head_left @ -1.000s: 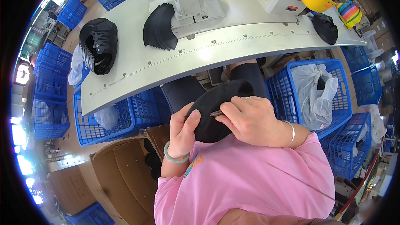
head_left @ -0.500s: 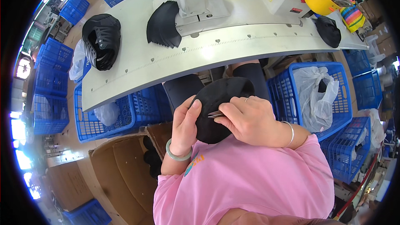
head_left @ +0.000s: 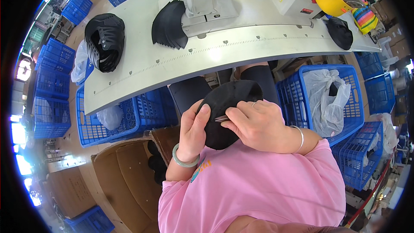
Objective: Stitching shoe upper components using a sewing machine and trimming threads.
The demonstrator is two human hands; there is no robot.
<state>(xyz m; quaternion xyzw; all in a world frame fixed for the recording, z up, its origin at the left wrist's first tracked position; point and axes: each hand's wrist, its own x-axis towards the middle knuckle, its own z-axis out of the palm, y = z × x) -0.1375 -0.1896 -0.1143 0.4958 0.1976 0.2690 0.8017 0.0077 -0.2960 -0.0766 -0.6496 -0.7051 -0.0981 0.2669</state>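
My left hand (head_left: pixel 193 129) is closed on the left edge of a black fabric piece (head_left: pixel 230 95), which looks like a shoe upper, with the thumb on top. The piece is held above my lap, in front of the table's near edge. My right hand (head_left: pixel 261 125) grips small pointed metal thread snips (head_left: pixel 221 119). Their two blades are together and point left, with the tips at the black surface near my left thumb. Whatever the tips touch is too small to make out. My right fingers hide the handle and cover part of the piece.
A curved white table (head_left: pixel 207 54) with a ruler strip bears a sewing machine (head_left: pixel 200 0), a fan of black cut pieces (head_left: pixel 170 26), a black shoe (head_left: pixel 105 43) and another black piece (head_left: pixel 340 33). Blue crates (head_left: pixel 317 133) stand right and left; a cardboard box (head_left: pixel 125 177) is lower left.
The snips' blades, slightly apart before, are now together. Both hands and the black piece have stayed nearly where they were.
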